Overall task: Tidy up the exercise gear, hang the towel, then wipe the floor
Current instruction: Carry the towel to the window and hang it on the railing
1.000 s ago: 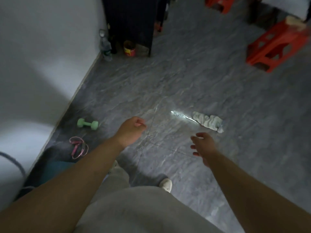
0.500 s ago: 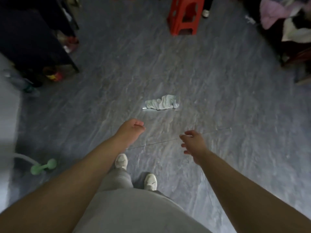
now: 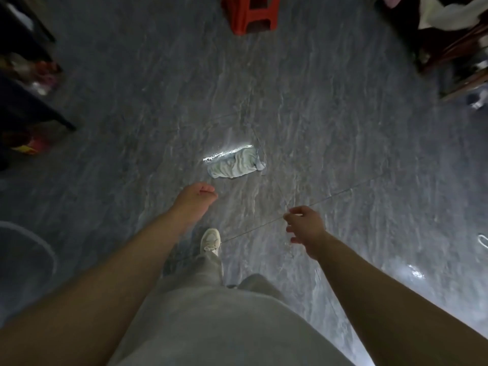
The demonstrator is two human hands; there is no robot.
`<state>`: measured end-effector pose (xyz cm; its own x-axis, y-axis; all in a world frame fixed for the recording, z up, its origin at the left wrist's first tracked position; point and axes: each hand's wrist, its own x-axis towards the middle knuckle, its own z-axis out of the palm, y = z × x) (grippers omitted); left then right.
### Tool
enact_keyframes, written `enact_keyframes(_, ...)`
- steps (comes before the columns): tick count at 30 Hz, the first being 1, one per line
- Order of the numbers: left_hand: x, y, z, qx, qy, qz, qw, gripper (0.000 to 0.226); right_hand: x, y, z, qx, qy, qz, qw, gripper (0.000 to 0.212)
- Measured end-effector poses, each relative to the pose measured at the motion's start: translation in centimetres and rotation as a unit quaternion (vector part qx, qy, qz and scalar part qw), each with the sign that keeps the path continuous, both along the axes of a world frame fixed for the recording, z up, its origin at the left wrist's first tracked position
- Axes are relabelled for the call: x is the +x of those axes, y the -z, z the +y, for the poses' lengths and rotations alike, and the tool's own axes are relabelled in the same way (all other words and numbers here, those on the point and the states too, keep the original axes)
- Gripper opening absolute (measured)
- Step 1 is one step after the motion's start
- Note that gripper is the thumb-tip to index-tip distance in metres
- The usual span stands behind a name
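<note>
Left hand (image 3: 196,196) curled into an empty fist near the towel (image 3: 235,165) crumpled on the floor (image 3: 126,122), right hand (image 3: 306,226) loosely spread, touching nothing

Two hands: left hand (image 3: 196,196), right hand (image 3: 305,225). One towel (image 3: 235,163), just ahead of the left hand. One shoe (image 3: 210,240) in view, just below the left hand. One red stool (image 3: 250,14), well beyond both hands. One dark piece of furniture (image 3: 23,101), far left of the left hand. One heap of clothes (image 3: 454,14), far up and right of the right hand.
</note>
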<state>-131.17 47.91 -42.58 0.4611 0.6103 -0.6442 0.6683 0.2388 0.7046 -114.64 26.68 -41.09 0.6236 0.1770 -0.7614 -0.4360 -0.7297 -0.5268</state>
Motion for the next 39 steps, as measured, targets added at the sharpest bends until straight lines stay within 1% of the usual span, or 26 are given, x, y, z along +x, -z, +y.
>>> enact_keyframes(1,0.8,0.4,1.4,-0.003,0.000,0.008,1.000,0.024,0.8,0.3,1.1,0.000,0.007,-0.001,1.000,0.030)
enact_keyframes(4,3.5,0.7,4.9,-0.001,0.024,0.019,1.000,0.005,3.1,0.7,4.1,0.005,0.021,0.006,1.000,0.031)
enact_keyframes(5,4.5,0.6,5.8,-0.005,0.034,0.017,0.999,0.003,3.9,0.8,4.9,0.005,0.026,0.009,1.000,0.030)
enact_keyframes(8,7.8,1.0,8.2,-0.010,0.043,0.029,0.999,0.020,6.7,1.4,7.3,-0.004,0.036,0.022,0.999,0.023)
enact_keyframes(10,10.1,1.7,9.5,-0.015,0.045,0.039,0.998,0.021,9.2,2.7,8.9,-0.006,0.049,0.036,0.998,0.019)
enact_keyframes(15,16.5,3.8,12.5,-0.033,0.036,0.070,0.996,0.025,15.8,7.9,12.7,-0.023,0.062,0.076,0.995,0.022)
enact_keyframes(17,19.1,5.4,13.8,-0.032,0.037,0.090,0.995,0.023,18.7,10.2,14.6,-0.026,0.057,0.093,0.994,0.021)
enact_keyframes(20,22.9,8.8,15.4,-0.050,0.028,0.104,0.993,0.010,22.7,13.9,17.3,-0.043,0.046,0.104,0.993,0.021)
enact_keyframes(22,25.3,11.8,16.3,-0.071,0.029,0.111,0.991,0.007,24.9,16.9,19.0,-0.053,0.047,0.110,0.991,0.018)
enact_keyframes(24,27.3,14.7,17.1,-0.090,0.023,0.115,0.989,0.015,26.4,20.1,20.6,-0.055,0.049,0.117,0.990,0.015)
enact_keyframes(26,29.2,18.2,17.9,-0.106,0.020,0.113,0.988,0.012,27.7,24.1,22.1,-0.059,0.049,0.129,0.989,0.018)
enact_keyframes(27,30.0,20.4,18.4,-0.110,0.021,0.114,0.987,0.009,28.3,26.7,22.8,-0.062,0.050,0.134,0.988,0.020)
enact_keyframes(31,32.3,30.7,19.8,-0.120,0.041,0.127,0.984,0.016,30.2,37.9,25.0,-0.073,0.051,0.142,0.986,0.026)
enact_keyframes(34,32.7,38.1,20.3,-0.118,0.052,0.140,0.982,0.008,30.9,46.0,25.9,-0.076,0.038,0.143,0.986,0.029)
enact_keyframes(37,32.0,44.4,20.6,-0.120,0.055,0.162,0.978,0.025,31.0,53.0,26.0,-0.094,-0.010,0.114,0.989,0.033)
enact_keyframes(39,31.5,47.8,20.5,-0.117,0.061,0.170,0.977,0.028,30.9,57.2,25.9,-0.092,-0.025,0.112,0.989,0.034)
